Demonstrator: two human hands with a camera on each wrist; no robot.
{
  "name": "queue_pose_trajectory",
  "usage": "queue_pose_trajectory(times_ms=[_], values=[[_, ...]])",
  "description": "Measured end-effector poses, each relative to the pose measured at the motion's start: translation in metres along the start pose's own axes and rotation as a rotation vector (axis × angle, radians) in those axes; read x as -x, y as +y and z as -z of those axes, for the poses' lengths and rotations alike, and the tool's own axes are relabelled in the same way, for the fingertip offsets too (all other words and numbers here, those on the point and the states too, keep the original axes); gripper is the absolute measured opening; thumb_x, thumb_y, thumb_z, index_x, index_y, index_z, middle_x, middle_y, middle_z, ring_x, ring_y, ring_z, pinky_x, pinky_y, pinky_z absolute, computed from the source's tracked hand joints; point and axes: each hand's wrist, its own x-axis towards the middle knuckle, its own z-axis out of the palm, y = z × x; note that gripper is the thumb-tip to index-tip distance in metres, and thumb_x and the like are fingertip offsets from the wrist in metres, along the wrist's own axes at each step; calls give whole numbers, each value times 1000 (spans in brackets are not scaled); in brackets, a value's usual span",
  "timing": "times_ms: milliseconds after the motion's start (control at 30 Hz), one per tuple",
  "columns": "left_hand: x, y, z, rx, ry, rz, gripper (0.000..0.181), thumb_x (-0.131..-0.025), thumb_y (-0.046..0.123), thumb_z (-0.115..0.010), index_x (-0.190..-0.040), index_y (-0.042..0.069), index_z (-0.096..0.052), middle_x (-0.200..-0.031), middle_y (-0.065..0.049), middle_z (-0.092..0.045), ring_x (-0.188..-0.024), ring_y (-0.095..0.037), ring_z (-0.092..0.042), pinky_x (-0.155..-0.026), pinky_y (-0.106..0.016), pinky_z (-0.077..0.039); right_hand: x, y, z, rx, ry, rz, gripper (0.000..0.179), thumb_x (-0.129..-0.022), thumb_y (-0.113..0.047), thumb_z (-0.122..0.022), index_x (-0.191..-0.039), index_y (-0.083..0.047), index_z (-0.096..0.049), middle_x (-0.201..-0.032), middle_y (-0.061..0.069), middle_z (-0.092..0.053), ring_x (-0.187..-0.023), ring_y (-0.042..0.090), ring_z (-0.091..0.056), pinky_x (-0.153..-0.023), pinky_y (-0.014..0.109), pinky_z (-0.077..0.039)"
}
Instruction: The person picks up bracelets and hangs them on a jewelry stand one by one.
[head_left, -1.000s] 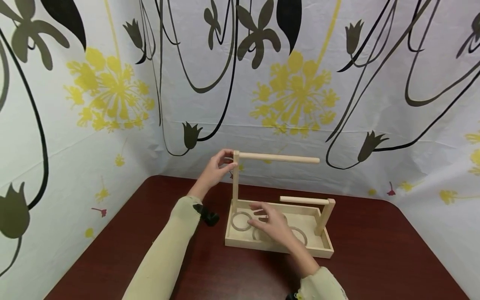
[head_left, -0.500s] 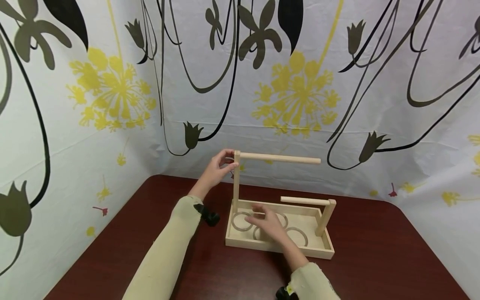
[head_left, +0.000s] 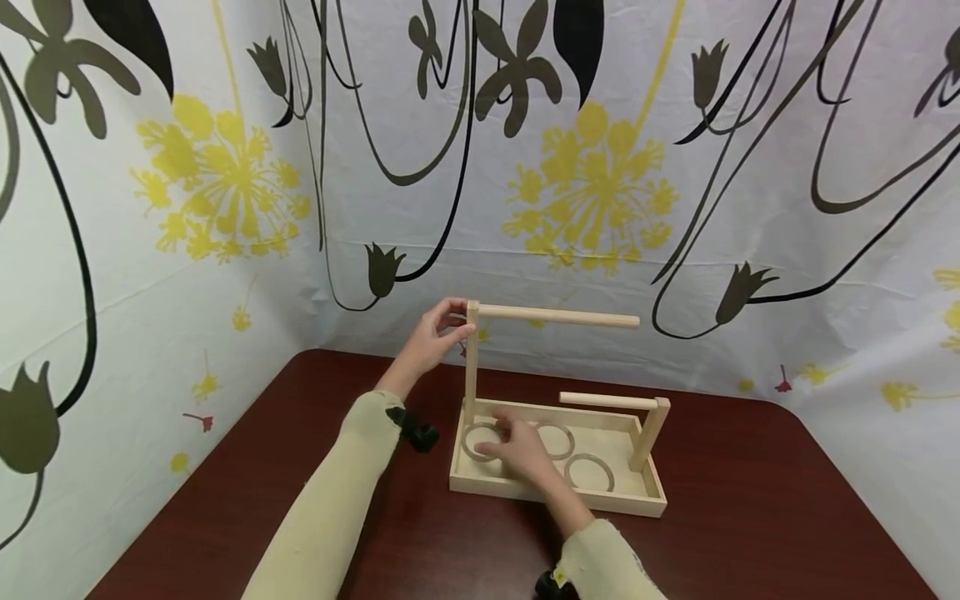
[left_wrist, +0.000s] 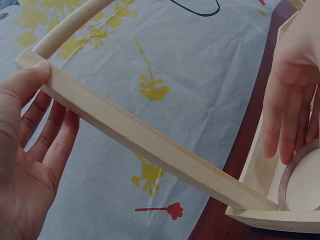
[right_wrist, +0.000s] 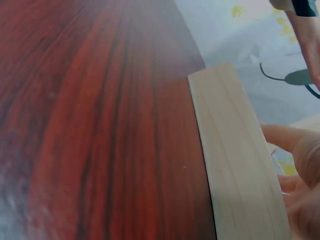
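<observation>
My left hand (head_left: 435, 340) pinches the top of a tall wooden post (head_left: 471, 367), thumb on the near face and fingers behind, as the left wrist view shows. A long round rod (head_left: 558, 315) runs rightward from that post. The post rises from the left end of a shallow wooden tray (head_left: 517, 490). Over the tray's left part, my right hand (head_left: 521, 450) reaches down, fingers loosely extended around the right side of a grey-brown ring (left_wrist: 286, 185). Two more rings lie flat to its right, an upper ring (head_left: 573, 442) and a lower ring (head_left: 612, 477).
A short post (head_left: 649, 435) stands at the tray's right end, its short rod (head_left: 607, 401) pointing left. The tray sits on a dark red wooden table (head_left: 750, 500). A patterned curtain (head_left: 450, 208) hangs behind and along the sides.
My right hand has moved left and lower across the tray to the leftmost ring, uncovering the two rings on the right and covering another. My left hand has stayed on the post.
</observation>
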Motion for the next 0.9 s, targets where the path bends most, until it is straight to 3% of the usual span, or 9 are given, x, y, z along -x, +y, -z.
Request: queue_pose_trajectory(times_ms=[133,300,400,533,633,767,900], values=[[-1,-1,1,-4,-2,3,34,-99,8,-61,-131,0,-53,-130,-23,-56,-120,-40,-59,-95,-51,-52,-2,-5,-6,199,14,39,69,-75,-22,-86,-133,3,-58,-124,23,-67,-114,41,-62,-98,52,-51],[0,0,2,-2,-3,-3,34,-99,8,-61,-131,0,-53,-130,-24,-56,-120,-41,-59,-96,-52,-51,-3,-8,-13,491,52,150,55,-66,-25,-91,-111,-1,-70,-109,18,-70,-96,41,-65,-83,49,-55],[0,0,1,-1,-9,0,34,-99,8,-61,-131,0,-53,-130,-24,-56,-120,-42,-59,-97,-53,-51,-4,-9,-15,583,71,183,46,-64,-27,-92,-97,-4,-71,-114,20,-69,-98,44,-63,-84,49,-54],[0,1,0,-2,-6,3,33,-99,8,-61,-130,0,-53,-130,-23,-57,-119,-41,-59,-96,-52,-51,-4,-11,-12,573,55,165,37,-64,-25,-92,-87,-7,-69,-118,19,-68,-103,44,-61,-85,49,-54],[1,1,0,-5,-5,3,33,-99,7,-61,-130,0,-53,-130,-23,-57,-119,-40,-60,-96,-51,-52,-3,-11,-10,550,29,143,38,-63,-26,-91,-85,-7,-67,-109,18,-68,-101,42,-61,-81,47,-54],[1,1,0,-7,-9,3,34,-99,8,-61,-130,-1,-53,-130,-24,-56,-121,-41,-59,-98,-54,-51,-2,-9,-5,491,16,110,52,-65,-30,-87,-107,-5,-69,-107,19,-66,-93,33,-62,-78,44,-54],[2,1,1,-8,-11,2,34,-99,8,-61,-130,0,-53,-131,-24,-55,-122,-41,-58,-97,-55,-51,0,-9,3,415,2,116,70,-70,-27,-80,-132,-2,-60,-110,20,-68,-79,23,-60,-74,41,-55]])
